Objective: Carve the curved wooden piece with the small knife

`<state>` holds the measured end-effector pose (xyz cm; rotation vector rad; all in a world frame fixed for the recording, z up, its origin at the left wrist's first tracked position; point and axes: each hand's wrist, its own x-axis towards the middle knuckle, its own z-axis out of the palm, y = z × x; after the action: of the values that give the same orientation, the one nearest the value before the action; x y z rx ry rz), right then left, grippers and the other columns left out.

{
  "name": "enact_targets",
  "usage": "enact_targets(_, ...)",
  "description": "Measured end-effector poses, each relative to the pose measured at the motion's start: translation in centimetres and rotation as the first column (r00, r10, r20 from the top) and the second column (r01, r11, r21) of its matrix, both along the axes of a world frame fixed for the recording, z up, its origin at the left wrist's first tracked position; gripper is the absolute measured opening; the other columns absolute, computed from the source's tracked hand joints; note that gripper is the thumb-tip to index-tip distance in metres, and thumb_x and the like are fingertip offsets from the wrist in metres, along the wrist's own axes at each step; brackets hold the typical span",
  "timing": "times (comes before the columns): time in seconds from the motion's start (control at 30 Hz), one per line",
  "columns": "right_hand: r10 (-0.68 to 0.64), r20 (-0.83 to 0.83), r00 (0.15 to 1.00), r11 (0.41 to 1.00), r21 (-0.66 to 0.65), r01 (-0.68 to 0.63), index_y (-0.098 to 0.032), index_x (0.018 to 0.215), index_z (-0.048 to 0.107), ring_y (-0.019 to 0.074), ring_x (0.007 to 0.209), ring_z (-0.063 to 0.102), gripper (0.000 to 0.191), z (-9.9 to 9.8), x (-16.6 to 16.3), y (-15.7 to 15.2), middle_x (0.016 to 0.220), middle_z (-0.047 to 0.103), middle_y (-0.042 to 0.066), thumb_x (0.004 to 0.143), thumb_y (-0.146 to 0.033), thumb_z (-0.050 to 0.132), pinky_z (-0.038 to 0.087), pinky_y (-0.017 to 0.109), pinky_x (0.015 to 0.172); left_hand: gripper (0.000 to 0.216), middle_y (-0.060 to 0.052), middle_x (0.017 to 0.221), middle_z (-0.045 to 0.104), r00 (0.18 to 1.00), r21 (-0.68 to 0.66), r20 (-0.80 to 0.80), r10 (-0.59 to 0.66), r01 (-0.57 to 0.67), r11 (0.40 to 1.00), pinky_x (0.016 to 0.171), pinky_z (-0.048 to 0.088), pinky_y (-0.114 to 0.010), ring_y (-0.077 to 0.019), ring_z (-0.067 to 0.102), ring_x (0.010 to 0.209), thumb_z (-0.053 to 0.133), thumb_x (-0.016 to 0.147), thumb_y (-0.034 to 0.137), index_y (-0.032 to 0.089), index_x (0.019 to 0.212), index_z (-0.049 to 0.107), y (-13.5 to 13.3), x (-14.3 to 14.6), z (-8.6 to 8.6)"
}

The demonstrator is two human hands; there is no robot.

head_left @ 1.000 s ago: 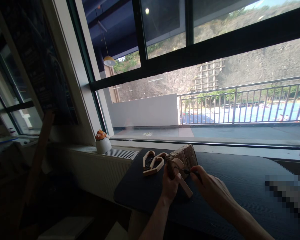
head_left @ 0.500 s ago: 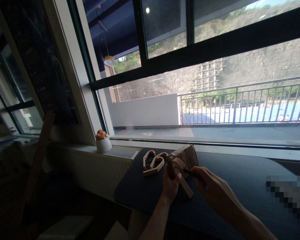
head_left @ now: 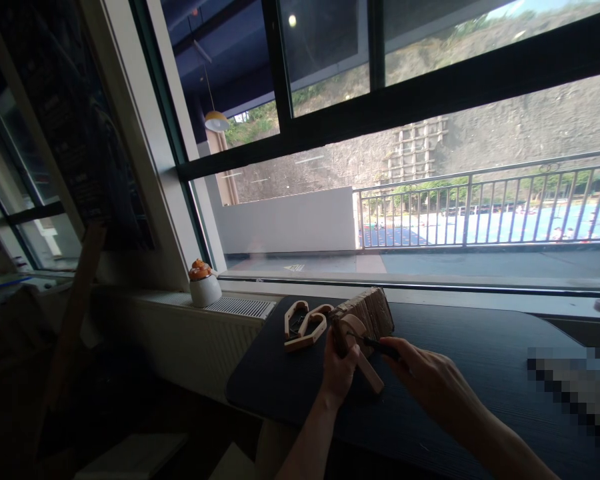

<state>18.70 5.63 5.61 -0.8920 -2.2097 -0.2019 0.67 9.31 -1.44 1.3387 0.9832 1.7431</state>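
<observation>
My left hand [head_left: 339, 370] is closed around a curved, hook-shaped wooden piece [head_left: 371, 375], whose straight leg slants down toward the tabletop. In my right hand [head_left: 420, 373] is a slim black-handled screwdriver [head_left: 383, 347], with its thin shaft pointing left into the inside of the wooden curve. Fingers and shadow hide exactly where its tip touches. Just behind the held piece stands a brown, ridged block [head_left: 375, 310], perhaps a stack. Two similar bent wooden pieces [head_left: 305, 340] lie to the left, with small dark items between them.
All this is on a dark table [head_left: 460, 353] set against a window. A white jar with an orange top [head_left: 203, 283] stands on the radiator cover [head_left: 240, 306] at the left. A plank [head_left: 80, 300] leans farther left. A pixelated patch covers something at the right edge.
My right hand and the screwdriver have turned slightly against the wooden piece. My left hand keeps its grip. The whole view has shifted a little.
</observation>
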Motion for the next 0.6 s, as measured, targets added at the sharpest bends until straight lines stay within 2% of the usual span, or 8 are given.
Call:
enact_targets(0.2,-0.148,0.012,0.989,0.976,-0.162,0.148,-0.02,0.103,0.052,0.0174,0.054,0.064,0.024,-0.25,0.03,0.08,0.066,0.067,0.001,0.094,-0.036,0.036,0.037,0.025,0.047,0.045,-0.005,0.105,0.062,1.0,0.008,0.011,-0.003,0.003,1.0,0.082,0.047,-0.03,-0.0205,0.059,0.096,0.063,0.076,0.023,0.021,0.118,0.049,0.05,0.08,-0.03)
enact_targets(0.33,-0.245,0.0,0.97,0.921,-0.311,0.233,-0.022,0.09,0.054,0.0199,0.057,0.064,0.03,-0.02,0.2,-0.07,0.065,0.066,0.002,0.093,-0.044,0.033,0.036,0.026,0.047,0.046,-0.005,0.103,0.063,1.0,-0.017,0.017,-0.007,0.007,1.0,0.077,0.048,-0.029,-0.0196,0.06,0.09,0.064,0.076,0.024,0.02,0.119,0.049,0.14,0.05,-0.21)
enact_targets(0.43,-0.276,-0.001,0.961,0.888,-0.384,0.254,-0.023,0.082,0.054,0.0207,0.058,0.063,0.033,0.3,0.13,-0.31,0.064,0.065,0.002,0.092,-0.047,0.033,0.036,0.026,0.047,0.045,-0.005,0.103,0.063,1.0,0.004,0.019,-0.014,0.014,1.0,0.079,0.047,-0.028,-0.0189,0.059,0.091,0.064,0.076,0.023,0.021,0.118,0.049,0.12,0.07,-0.16)
enact_targets(0.6,-0.237,-0.082,0.968,0.92,-0.341,0.196,-0.025,0.105,0.052,0.0196,0.065,0.065,0.027,0.65,-0.33,-0.49,0.079,0.068,0.002,0.092,-0.041,0.035,0.041,0.027,0.051,0.044,-0.005,0.103,0.062,1.0,0.004,0.015,-0.011,0.011,1.0,0.08,0.047,-0.029,-0.0193,0.058,0.093,0.063,0.075,0.02,0.021,0.117,0.048,0.06,0.12,0.03)
